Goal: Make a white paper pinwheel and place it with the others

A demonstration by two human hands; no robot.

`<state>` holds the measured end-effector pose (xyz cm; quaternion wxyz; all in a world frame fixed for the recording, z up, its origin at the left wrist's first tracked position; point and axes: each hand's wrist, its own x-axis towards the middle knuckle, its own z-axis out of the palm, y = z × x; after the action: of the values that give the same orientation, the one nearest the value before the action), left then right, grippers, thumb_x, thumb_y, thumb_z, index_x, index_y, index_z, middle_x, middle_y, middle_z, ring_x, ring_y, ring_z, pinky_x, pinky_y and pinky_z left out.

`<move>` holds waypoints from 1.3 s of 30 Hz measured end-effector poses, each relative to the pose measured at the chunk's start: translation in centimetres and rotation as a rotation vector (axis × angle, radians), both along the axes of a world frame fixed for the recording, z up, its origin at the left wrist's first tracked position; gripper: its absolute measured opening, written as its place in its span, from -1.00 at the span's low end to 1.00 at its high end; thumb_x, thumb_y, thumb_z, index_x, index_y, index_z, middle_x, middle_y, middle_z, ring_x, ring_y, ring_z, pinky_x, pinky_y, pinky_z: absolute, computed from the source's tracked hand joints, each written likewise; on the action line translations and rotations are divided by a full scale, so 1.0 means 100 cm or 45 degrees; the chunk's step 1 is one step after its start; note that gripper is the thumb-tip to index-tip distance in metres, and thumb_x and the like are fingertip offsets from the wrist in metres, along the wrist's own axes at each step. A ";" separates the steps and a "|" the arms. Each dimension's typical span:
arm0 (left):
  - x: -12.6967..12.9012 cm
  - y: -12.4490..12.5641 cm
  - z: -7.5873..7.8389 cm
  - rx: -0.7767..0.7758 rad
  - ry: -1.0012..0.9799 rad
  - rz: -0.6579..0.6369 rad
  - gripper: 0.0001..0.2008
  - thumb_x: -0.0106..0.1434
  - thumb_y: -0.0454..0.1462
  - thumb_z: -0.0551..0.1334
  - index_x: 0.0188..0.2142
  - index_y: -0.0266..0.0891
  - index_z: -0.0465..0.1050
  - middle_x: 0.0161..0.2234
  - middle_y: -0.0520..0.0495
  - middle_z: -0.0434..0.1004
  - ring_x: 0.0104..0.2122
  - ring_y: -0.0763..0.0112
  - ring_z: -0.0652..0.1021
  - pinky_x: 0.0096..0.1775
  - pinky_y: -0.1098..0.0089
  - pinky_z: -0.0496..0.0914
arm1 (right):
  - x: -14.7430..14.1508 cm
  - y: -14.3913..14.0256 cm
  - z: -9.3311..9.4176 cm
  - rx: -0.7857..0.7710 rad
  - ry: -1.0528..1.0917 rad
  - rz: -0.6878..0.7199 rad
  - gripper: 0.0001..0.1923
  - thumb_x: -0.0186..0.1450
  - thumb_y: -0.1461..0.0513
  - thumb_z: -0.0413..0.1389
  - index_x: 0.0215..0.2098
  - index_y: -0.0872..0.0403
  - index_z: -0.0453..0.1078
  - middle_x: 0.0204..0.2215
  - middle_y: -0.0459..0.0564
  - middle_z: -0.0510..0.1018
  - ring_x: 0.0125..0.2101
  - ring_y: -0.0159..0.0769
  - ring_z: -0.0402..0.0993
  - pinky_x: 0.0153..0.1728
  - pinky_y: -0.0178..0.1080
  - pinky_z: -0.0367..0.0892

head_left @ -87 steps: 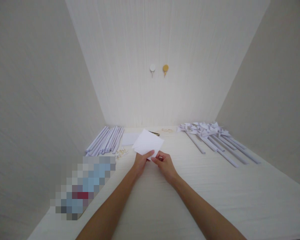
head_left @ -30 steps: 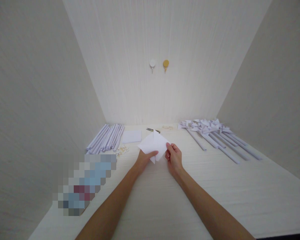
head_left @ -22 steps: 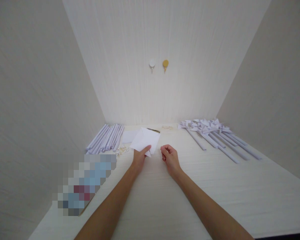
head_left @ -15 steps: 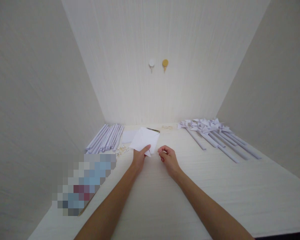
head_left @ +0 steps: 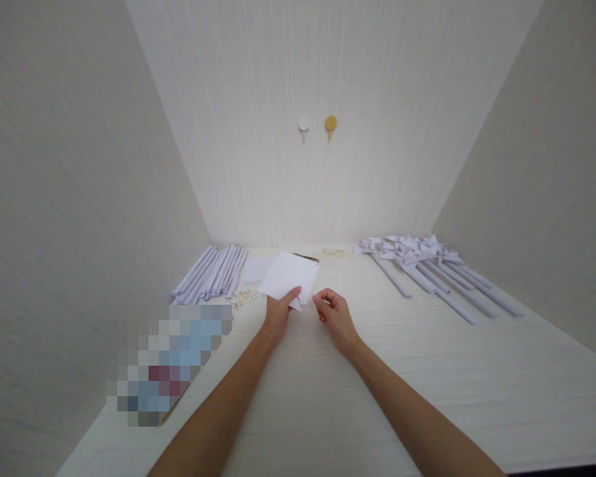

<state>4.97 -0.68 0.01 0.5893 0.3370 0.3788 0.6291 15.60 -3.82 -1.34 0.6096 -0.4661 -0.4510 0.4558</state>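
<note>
My left hand (head_left: 279, 311) pinches a square sheet of white paper (head_left: 287, 275) near its lower corner, thumb on top. Slits or creases run in toward the sheet's middle, and one flap hangs at the near corner. Just right of the paper, apart from it, my right hand (head_left: 334, 315) has thumb and forefinger pressed together; anything between them is too small to make out. Left of my left hand lie small pale pieces (head_left: 243, 297). More white paper (head_left: 257, 270) lies flat behind them, and a thin dark object (head_left: 306, 257) pokes out behind the held sheet.
Rolled white paper sticks (head_left: 213, 271) are bundled at the left. Several paper pinwheels (head_left: 412, 248) on rolled sticks (head_left: 447, 298) lie at the right. Small pale bits (head_left: 333, 252) lie by the back wall, which carries two hooks (head_left: 330, 124). A blurred-out item (head_left: 179, 364) rests front left.
The view has shifted very slightly. Both hands keep nearly the same pose, with the paper still in my left hand.
</note>
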 end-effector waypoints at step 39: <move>-0.001 0.001 -0.001 0.003 -0.023 -0.070 -0.53 -0.22 -0.38 0.32 -0.21 -0.25 0.38 -0.27 -0.07 0.50 -0.32 0.36 0.49 -0.36 0.43 0.37 | -0.005 0.002 0.000 -0.079 -0.166 0.172 -0.80 -0.03 0.12 0.09 -0.60 0.11 0.26 -0.72 -0.21 0.26 -0.72 -0.54 0.04 -0.69 -0.39 -0.08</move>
<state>4.86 -0.56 -0.14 0.6094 0.3423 0.3633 0.6160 15.12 -3.60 -1.39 0.5321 -0.4819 -0.5059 0.4782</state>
